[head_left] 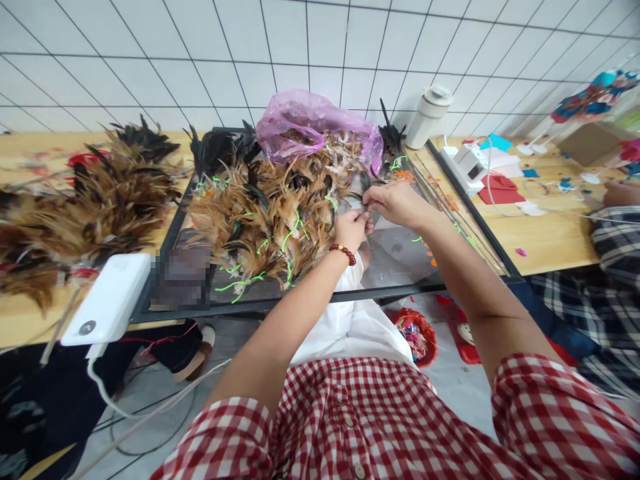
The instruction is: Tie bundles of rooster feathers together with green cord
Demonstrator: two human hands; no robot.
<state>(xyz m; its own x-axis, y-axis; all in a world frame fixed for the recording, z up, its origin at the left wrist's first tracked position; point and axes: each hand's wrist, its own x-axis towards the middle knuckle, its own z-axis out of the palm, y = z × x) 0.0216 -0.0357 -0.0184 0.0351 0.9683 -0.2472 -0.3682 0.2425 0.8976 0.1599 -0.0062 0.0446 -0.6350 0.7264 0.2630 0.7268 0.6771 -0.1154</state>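
My left hand (351,230), with a dark red bead bracelet (345,253) at the wrist, is closed in a pinch. My right hand (393,202) meets it, thumb and fingers pressed together. Dark feather tips (367,181) show at the right fingertips; what sits between the left fingers is too small to make out. Just left of both hands lies a wide heap of brown feathers (280,207), with bright green ties (291,240) among them. A pink plastic bag (305,110), holding more feathers, slumps behind the heap. All this rests on a dark-framed glass panel (400,257).
More brown feathers (100,207) cover the table at left, near a white power bank (111,297) with a cable. A white tumbler (429,117) and a power strip (467,167) stand at right, by red paper (501,189). Below is a red basket (425,340). Someone's plaid sleeve (617,240) shows at right.
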